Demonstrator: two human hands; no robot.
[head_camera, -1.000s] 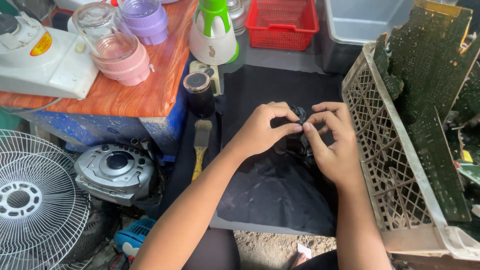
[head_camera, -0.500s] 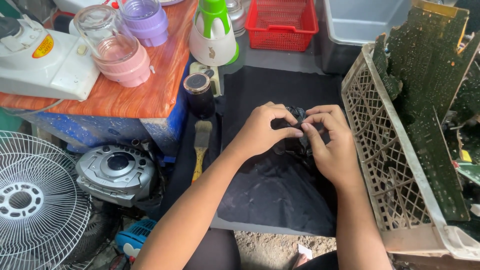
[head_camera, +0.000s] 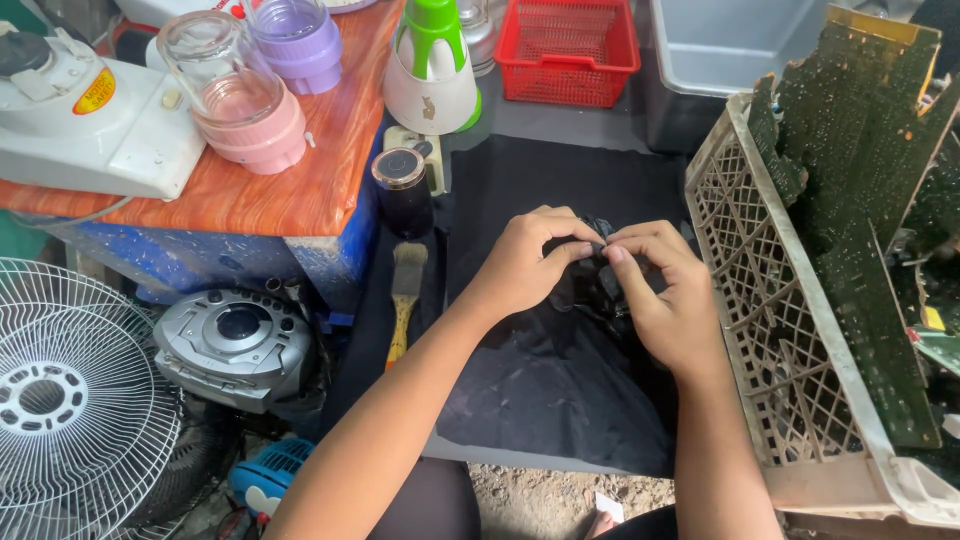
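Left hand and right hand together pinch a small black part over the black cloth, near the lattice crate.

— Was the cloth under your hands matt?
— Yes, black and soft. The crate was dull beige plastic; the tabletop looked like glossy wood.

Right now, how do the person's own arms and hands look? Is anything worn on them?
Both arms are bare to the picture's lower edge: no sleeves show. The left hand and the right hand wear no gloves, and I see no ring, watch or bracelet on either wrist. The fingernails look short. Nothing is marked or taped on them.
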